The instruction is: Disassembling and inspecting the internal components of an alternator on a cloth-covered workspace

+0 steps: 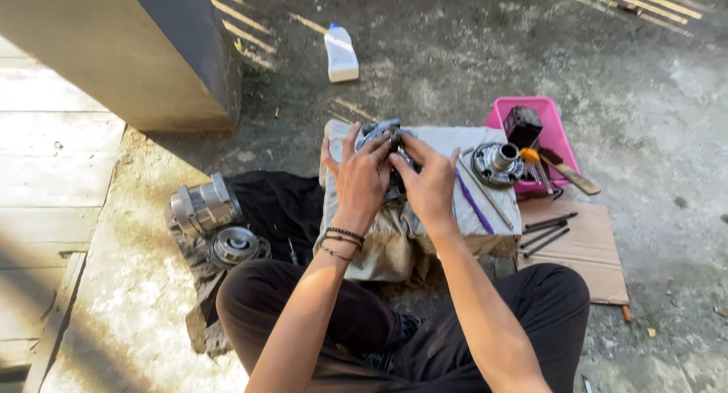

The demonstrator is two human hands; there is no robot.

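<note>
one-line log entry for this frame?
left hand: on metal part | right hand: on same part | support: cloth-covered block | grip: cannot tell

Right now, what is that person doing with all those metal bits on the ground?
A person sits on the ground with both hands, the left hand and the right hand, wrapped around a small metal machine part on a cloth-covered block. Another round metal part rests on the block beside a purple rod. Two more shiny parts lie on a dark cloth to the left. A pink tray, loose tools on cardboard and a white bottle are nearby.
</note>
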